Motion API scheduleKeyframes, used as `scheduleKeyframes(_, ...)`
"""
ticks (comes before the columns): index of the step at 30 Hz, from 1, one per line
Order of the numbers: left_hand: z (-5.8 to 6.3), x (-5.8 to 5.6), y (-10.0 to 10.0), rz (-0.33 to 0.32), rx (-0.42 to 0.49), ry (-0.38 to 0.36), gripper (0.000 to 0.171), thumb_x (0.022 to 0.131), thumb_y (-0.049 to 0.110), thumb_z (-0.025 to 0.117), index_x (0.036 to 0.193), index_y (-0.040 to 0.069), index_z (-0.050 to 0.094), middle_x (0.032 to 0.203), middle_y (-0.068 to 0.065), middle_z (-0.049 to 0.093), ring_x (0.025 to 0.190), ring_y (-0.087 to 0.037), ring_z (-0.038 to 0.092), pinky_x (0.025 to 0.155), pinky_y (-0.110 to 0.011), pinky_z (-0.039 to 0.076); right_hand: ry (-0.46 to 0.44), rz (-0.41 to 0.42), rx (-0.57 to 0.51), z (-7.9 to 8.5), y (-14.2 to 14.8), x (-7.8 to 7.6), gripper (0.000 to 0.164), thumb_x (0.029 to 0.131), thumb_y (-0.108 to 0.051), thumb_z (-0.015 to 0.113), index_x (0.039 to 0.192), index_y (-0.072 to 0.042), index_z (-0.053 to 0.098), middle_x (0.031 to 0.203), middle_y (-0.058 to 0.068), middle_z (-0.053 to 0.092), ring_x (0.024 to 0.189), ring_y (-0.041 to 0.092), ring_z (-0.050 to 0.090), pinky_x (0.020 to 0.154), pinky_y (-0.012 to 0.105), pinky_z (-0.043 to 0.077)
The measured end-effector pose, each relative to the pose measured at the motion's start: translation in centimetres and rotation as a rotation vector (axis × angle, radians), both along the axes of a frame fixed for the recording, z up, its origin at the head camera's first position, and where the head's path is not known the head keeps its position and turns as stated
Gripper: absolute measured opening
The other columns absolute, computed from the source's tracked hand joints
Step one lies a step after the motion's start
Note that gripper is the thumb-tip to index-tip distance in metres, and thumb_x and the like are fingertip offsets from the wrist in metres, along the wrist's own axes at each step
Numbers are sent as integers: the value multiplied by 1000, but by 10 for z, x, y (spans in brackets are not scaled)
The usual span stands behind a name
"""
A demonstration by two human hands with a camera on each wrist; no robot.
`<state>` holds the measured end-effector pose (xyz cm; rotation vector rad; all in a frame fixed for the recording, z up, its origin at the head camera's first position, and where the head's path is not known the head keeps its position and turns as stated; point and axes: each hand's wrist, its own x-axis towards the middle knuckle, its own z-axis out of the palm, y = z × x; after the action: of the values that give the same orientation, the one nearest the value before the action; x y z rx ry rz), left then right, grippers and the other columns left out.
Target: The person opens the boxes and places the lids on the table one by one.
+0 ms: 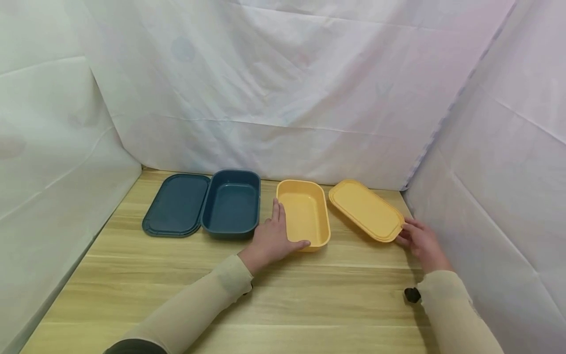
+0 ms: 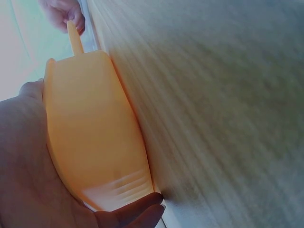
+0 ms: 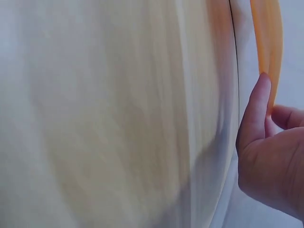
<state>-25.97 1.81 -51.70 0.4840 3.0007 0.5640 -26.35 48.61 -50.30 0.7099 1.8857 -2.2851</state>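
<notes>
My left hand [image 1: 276,239] rests against the yellow box [image 1: 305,214], an open rectangular container on the wooden table. Its fairly straight fingers [image 2: 135,212] lie along the box's left side, and the thumb reaches across the near end at the rim. To the right, my right hand [image 1: 423,241] pinches the yellow lid [image 1: 368,209] by its near right corner, between thumb and fingers. That lid is tilted, with its held corner raised, as the right wrist view shows the lid's edge [image 3: 268,42] above the tabletop.
A dark blue box [image 1: 232,209], also uncovered, stands left of my left hand. Its dark blue lid [image 1: 177,204] lies flat beside it on the left. White cloth walls [image 1: 274,88] close off the back and both sides of the wooden table [image 1: 309,300].
</notes>
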Motion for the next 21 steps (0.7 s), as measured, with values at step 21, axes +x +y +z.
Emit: scheduleKeyframes(21, 1, 1, -1, -8, 23, 1, 146, 84, 99, 58, 175, -4, 8, 183, -24, -1, 121, -38, 71, 79, -42, 61, -27, -231, -78, -3, -57, 35, 38, 113, 2, 52, 149, -8, 51, 94, 1, 75, 84, 13, 75, 79, 31, 66)
